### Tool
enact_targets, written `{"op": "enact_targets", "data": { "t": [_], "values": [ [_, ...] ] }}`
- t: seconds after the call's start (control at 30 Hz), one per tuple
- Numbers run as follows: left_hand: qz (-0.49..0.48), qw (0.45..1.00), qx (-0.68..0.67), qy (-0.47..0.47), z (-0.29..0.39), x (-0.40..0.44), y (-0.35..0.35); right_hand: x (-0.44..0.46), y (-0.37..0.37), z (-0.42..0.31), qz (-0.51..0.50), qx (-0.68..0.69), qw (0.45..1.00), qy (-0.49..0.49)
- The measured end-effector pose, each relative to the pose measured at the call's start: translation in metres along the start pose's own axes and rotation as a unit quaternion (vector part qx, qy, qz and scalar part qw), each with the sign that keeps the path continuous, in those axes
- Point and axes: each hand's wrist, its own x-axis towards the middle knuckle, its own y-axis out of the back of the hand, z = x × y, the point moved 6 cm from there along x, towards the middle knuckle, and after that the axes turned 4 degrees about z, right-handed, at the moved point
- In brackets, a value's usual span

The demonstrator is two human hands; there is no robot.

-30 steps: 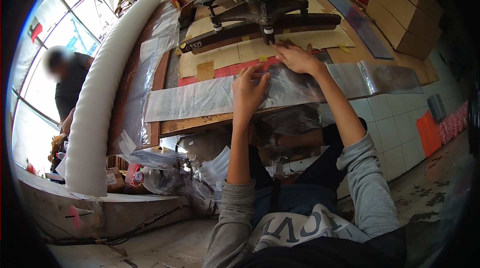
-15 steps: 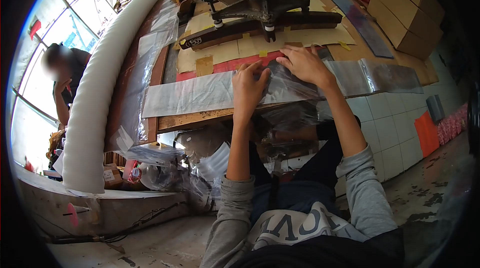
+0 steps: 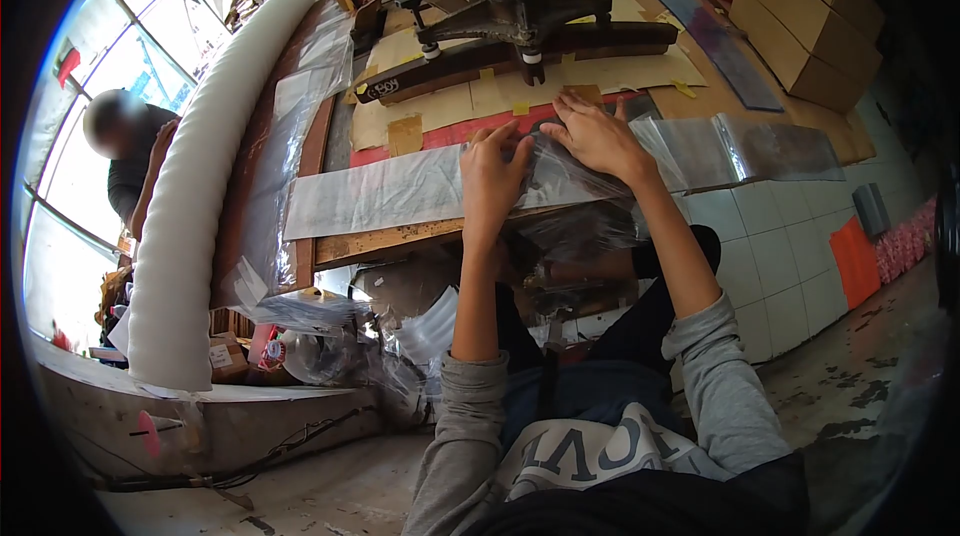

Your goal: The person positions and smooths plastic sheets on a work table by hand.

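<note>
Plastic film | left hand half-curled, right hand flatter, hold unclear | hands closer together

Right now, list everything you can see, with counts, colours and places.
Table: one, brown, centre
Plastic strips: count unclear, clear to whitish, along the table's near edge
Machine: one, dark, over the table
Sheet: one, red, beyond the strips
Long roll: one, white, left
Boxes: at least two, brown, upper right
Panel: one, orange, right
Co-worker: one, dark top, far left
Clutter: uncountable, mixed, under the table
Sleeves: two, grey, lower middle
Left hand: one, bare, at the strips
Right hand: one, bare, at the strips
</note>
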Motion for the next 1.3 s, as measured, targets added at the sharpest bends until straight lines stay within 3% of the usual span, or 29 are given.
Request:
{"op": "enact_targets", "data": {
  "t": [0.47, 1.3],
  "values": [
    [0.014, 0.999, 0.027, -0.035, 0.006, 0.0, 0.003, 0.006, -0.008, 0.001, 0.046, -0.039, 0.998, 0.005],
    [0.015, 0.999, 0.032, -0.034, 0.006, -0.001, 0.002, 0.007, -0.01, 0.003, 0.02, -0.029, 0.999, -0.019]
  ]
}}
